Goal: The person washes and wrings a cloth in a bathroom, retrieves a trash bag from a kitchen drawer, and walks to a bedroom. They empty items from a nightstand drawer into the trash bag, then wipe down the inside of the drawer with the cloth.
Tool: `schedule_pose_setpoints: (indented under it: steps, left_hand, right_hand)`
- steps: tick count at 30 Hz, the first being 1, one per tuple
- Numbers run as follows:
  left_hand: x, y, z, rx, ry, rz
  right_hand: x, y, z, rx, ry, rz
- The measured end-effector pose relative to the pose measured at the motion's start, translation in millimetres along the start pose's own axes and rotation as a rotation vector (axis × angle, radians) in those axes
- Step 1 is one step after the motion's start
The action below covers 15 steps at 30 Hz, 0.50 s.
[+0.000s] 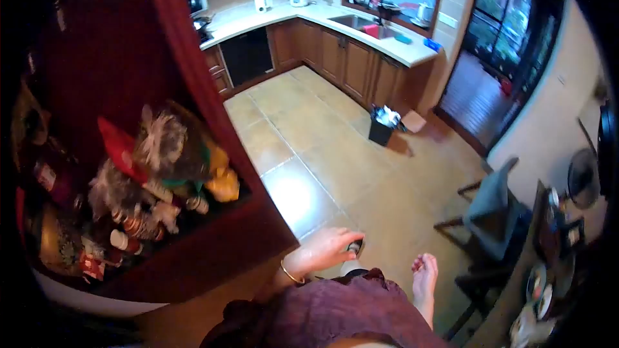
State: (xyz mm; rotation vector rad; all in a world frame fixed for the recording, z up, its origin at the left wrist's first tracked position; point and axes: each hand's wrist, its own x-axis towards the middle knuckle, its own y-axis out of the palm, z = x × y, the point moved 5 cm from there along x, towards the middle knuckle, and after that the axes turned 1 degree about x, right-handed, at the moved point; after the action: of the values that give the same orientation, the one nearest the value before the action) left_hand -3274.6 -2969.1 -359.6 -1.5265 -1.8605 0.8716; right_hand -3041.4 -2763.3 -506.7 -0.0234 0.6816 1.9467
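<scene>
Below you, one dark thing (355,245) shows by your left hand (320,249), can't tell if that grip has it; your right hand (424,275) hangs loosely open. One chair (491,209) crowds your right, one bin (380,133) ahead.

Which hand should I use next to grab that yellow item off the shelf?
Probably your left hand: it's nearer the yellow item and on that side, though I can't tell whether it holds something. Your right hand looks empty but is farther off, over toward the blue chair.
</scene>
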Motion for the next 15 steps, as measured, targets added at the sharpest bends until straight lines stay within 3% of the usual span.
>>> schedule_pose_setpoints:
  steps: [3,5,9,13,15]
  left_hand:
    - [72.3,-7.3,78.5,-0.138,0.052,-0.106]
    - [116.4,-40.2,116.5,0.014,-0.055,-0.078]
    - [157.4,-131.3,182.7,-0.119,-0.254,-0.311]
    - [137.2,-161.0,287.4,-0.069,-0.688,-0.489]
    - [115.8,-143.3,353.8,0.042,-1.002,-0.285]
  right_hand:
    - [116.9,88.9,15.9,-0.145,0.102,0.12]
    - [194.9,168.1,16.2,-0.232,0.123,0.252]
    - [314.6,347.6,33.8,-0.436,0.175,0.549]
    - [395.6,511.2,-7.5,-0.59,0.206,0.925]
    - [426.4,569.3,-45.4,-0.581,0.241,1.035]
